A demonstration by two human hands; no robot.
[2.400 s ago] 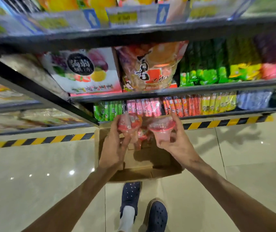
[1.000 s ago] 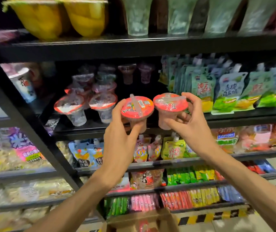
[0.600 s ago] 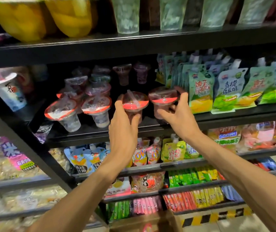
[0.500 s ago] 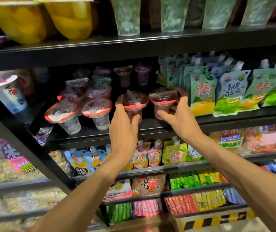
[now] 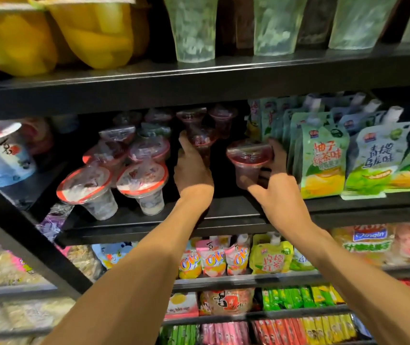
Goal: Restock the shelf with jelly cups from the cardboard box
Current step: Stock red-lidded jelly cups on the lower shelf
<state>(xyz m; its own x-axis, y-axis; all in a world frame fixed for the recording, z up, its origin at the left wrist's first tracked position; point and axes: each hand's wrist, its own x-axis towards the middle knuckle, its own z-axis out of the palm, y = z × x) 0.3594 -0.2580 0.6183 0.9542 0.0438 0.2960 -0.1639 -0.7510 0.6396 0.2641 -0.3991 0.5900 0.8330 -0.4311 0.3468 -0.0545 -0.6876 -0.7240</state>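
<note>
Both arms reach into the dark middle shelf [image 5: 224, 215]. My left hand [image 5: 191, 168] grips a red-lidded jelly cup [image 5: 202, 141] deep in the shelf, just in front of two cups at the back [image 5: 206, 118]. My right hand [image 5: 271, 185] holds a second red-lidded jelly cup [image 5: 247, 160] nearer the shelf's front, fingers curled round its body. Several more jelly cups [image 5: 139, 178] stand in rows to the left. The cardboard box is out of view.
Green drink pouches [image 5: 323, 155] stand tight against the right cup's side. A white tub [image 5: 2, 153] sits far left. The shelf above [image 5: 199, 78] carries yellow fruit cups and pale pouches. Lower shelves hold snack packs and pouches [image 5: 224, 257].
Both hands have pushed their cups further into the shelf. The left cup went deeper toward the back row; the right cup moved slightly right, against the green pouches.
</note>
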